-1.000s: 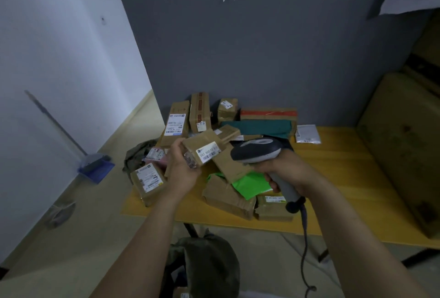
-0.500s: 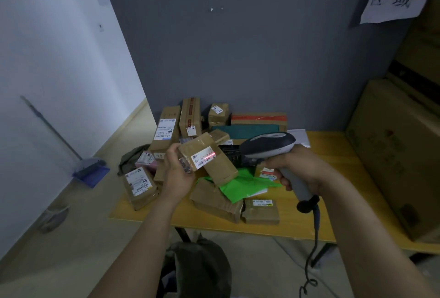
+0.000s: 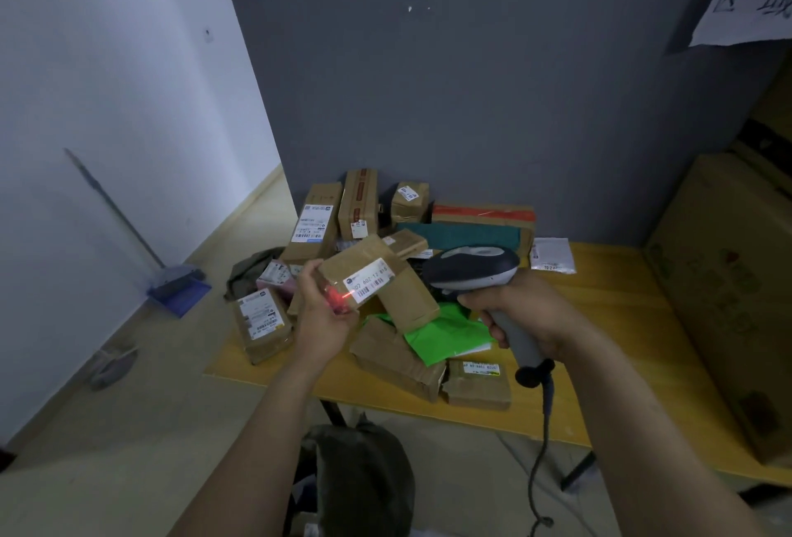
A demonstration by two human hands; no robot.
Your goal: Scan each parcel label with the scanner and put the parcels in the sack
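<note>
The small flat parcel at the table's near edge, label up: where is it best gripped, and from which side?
Probably its right end, pinched across the short width, coming from above on the near right. The small parcel lies flat, label up; its left end butts the crumpled brown parcel, while its right end and near edge sit clear on the table.

The yellow wooden worktop [image 3: 600,343] carries a heap of brown cardboard parcels [image 3: 360,206] at its left end. A labelled parcel [image 3: 262,324] sits at the left front corner. A green mailer bag [image 3: 441,333] lies among the boxes, and a small flat parcel [image 3: 478,386] lies by the near edge. A white pouch [image 3: 552,254] lies toward the back. A large carton [image 3: 724,300] stands at the right end.
</note>
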